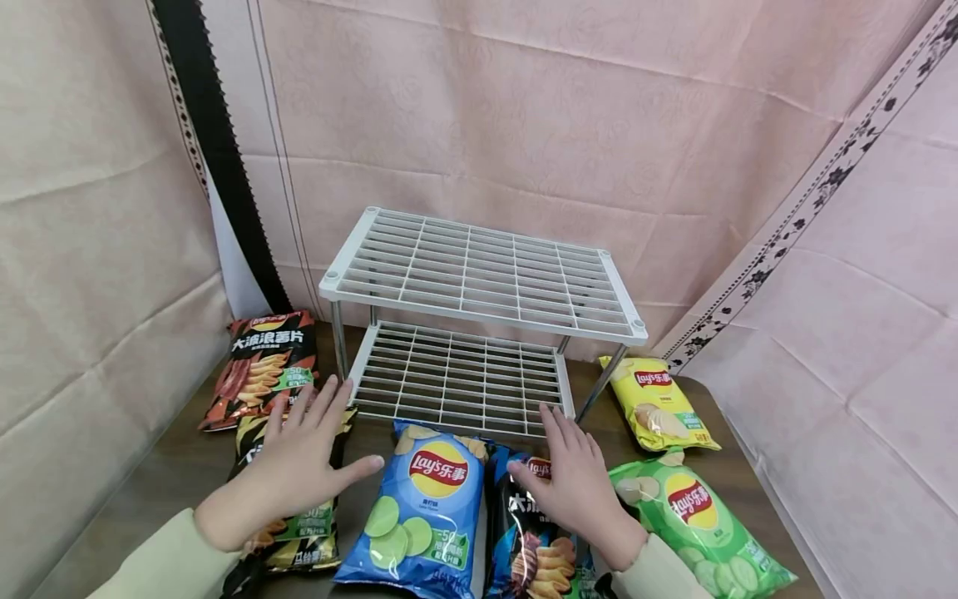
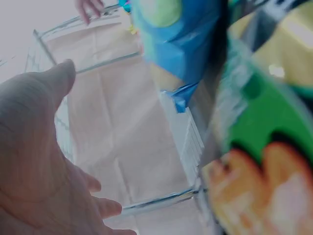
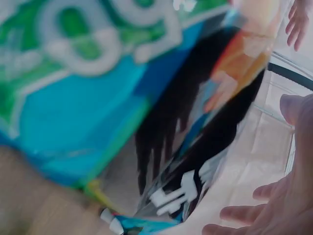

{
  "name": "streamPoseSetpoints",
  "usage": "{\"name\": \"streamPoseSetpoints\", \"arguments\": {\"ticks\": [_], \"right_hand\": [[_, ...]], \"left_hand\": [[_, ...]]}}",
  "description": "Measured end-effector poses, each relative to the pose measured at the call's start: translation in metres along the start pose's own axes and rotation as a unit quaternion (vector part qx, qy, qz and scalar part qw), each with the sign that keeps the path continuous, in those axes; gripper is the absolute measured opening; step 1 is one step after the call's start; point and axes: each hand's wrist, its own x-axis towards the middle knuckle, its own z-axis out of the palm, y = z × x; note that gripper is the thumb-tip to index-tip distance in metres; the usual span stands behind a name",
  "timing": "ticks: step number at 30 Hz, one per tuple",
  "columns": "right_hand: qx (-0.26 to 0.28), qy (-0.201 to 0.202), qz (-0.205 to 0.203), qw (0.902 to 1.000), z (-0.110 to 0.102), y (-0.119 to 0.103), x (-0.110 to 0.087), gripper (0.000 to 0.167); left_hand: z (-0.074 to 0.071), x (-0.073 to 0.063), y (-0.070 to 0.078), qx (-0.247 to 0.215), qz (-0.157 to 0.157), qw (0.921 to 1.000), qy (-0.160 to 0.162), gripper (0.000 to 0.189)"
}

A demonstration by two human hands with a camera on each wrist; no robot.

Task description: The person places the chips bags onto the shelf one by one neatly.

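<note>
My left hand [image 1: 299, 466] is held with straight, spread fingers over a black-and-gold chip bag [image 1: 310, 541], its thumb pointing toward a blue Lay's bag [image 1: 430, 520]. With fingers extended, my right hand [image 1: 572, 487] hovers above a black-and-blue chip bag [image 1: 524, 532], partly hiding it. Neither hand grips anything. In the left wrist view, the palm of the left hand [image 2: 34, 152] faces the blue bag [image 2: 176, 44] with a gap between. The right wrist view has the right hand [image 3: 288, 191] beside the black-and-blue bag [image 3: 78, 127].
Behind the bags stands a two-tier white wire rack [image 1: 482, 274] on metal legs. A red-and-black chip bag [image 1: 262, 366] lies left of it. At the right are a yellow Lay's bag [image 1: 662, 408] and a green one [image 1: 703, 528]. Pinkish cloth [image 1: 524, 116] encloses the brown table [image 1: 172, 466].
</note>
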Motion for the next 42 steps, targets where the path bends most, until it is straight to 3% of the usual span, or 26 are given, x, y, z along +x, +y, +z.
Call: {"name": "streamPoseSetpoints", "arguments": {"ticks": [5,9,15,21,23,25,31,34,38,41,42], "right_hand": [[0.049,-0.029,0.041,0.9976,-0.007,0.012,-0.009,0.094],[0.105,-0.058,0.084,0.9892,-0.011,0.019,-0.016,0.099],[0.190,-0.083,0.144,0.9675,-0.010,0.024,-0.024,0.104],[0.247,-0.090,0.167,0.9503,-0.004,0.024,-0.031,0.104],[0.252,-0.100,0.183,0.9449,-0.002,0.024,-0.033,0.107],[0.253,-0.110,0.199,0.9402,-0.001,0.023,-0.034,0.111],[0.255,-0.106,0.220,0.9358,0.008,0.024,-0.036,0.118],[0.259,-0.105,0.234,0.9311,0.011,0.025,-0.038,0.120],[0.279,-0.111,0.259,0.9180,0.015,0.028,-0.039,0.120],[0.295,-0.117,0.276,0.9073,0.017,0.030,-0.039,0.121],[0.299,-0.119,0.281,0.9043,0.017,0.031,-0.039,0.121]], "left_hand": [[-0.014,0.015,-0.004,-0.091,-0.012,0.9958,0.007,0.108],[-0.022,0.031,-0.011,-0.173,-0.009,0.9848,0.016,0.103],[-0.029,0.052,-0.021,-0.288,0.009,0.9565,0.043,0.087],[-0.029,0.068,-0.027,-0.389,0.050,0.9174,0.066,0.070],[-0.030,0.071,-0.024,-0.408,0.059,0.9082,0.072,0.067],[-0.029,0.075,-0.022,-0.415,0.063,0.9040,0.082,0.064],[-0.026,0.086,-0.022,-0.386,0.047,0.9138,0.117,0.059],[-0.025,0.092,-0.021,-0.387,0.054,0.9108,0.133,0.056],[-0.022,0.100,-0.020,-0.413,0.060,0.8946,0.159,0.053],[-0.020,0.107,-0.019,-0.434,0.045,0.8820,0.177,0.051],[-0.019,0.110,-0.019,-0.434,0.035,0.8817,0.182,0.052]]}}
